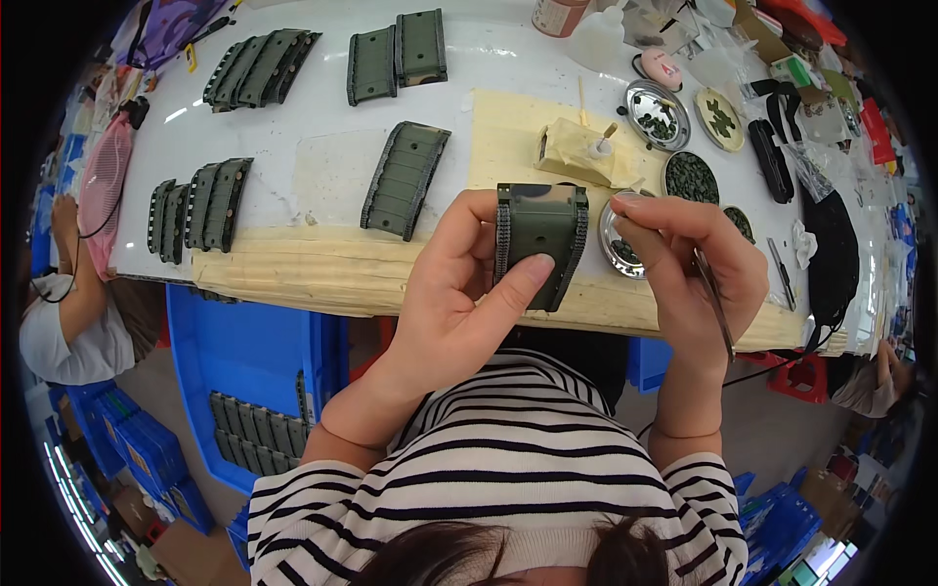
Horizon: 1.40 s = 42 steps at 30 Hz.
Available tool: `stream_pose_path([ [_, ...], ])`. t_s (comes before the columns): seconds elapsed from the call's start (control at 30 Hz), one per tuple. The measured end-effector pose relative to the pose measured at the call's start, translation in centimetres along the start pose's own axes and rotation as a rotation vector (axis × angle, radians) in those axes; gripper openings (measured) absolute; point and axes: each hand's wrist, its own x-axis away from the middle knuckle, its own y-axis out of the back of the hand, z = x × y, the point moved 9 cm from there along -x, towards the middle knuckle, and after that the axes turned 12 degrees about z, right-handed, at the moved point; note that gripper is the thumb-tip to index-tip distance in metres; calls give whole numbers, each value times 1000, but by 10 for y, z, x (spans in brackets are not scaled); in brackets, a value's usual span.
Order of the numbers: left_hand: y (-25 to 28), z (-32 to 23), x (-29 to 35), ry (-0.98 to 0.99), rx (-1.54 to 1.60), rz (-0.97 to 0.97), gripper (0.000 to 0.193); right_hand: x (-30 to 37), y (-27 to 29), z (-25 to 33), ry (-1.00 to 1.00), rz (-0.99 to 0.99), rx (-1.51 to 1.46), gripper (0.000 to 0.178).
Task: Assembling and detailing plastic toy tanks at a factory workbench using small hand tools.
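Note:
My left hand (445,298) is closed round a curved dark green plastic part (540,234) with ridged side edges and a camouflage patch at its top end. The thumb presses on its face, just over the table's front edge. To the right, my right hand (711,269) pinches a thin metal tool (718,311) that looks like tweezers; its tip is hidden by the fingers. Those fingertips are beside a small round metal dish (610,249) with dark bits in it. Whether they hold a small piece too, I cannot tell.
Similar green parts (405,181) lie in groups on the white table. Dishes of small dark green pieces (690,177), a yellowish block with a glue pot (586,154) and a black pouch (770,161) stand right. A blue crate (186,361) holds more parts. Another person's arm (73,239) shows left.

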Motion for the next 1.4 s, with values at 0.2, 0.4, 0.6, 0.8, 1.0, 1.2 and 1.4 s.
stream_pose_path([
  [0.2,-2,-3,1,-39,-73,15,31,-8,-4,7,149,8,-146,19],
  [0.4,-5,-3,1,-28,-107,52,31,-10,-7,19,147,35,15,21],
  [0.6,-2,-4,4,-29,-195,37,33,-8,-14,27,236,26,151,22],
  [0.8,0,-4,6,-17,-173,-12,33,-8,-15,29,262,40,195,23],
  [1.0,0,-4,5,-13,-185,34,36,-6,-19,31,291,103,230,22],
  [1.2,-4,-2,6,-57,-229,31,35,-5,-20,29,255,119,183,21],
  [1.4,-3,4,5,-40,-187,60,33,-2,-18,17,205,129,69,22],
])
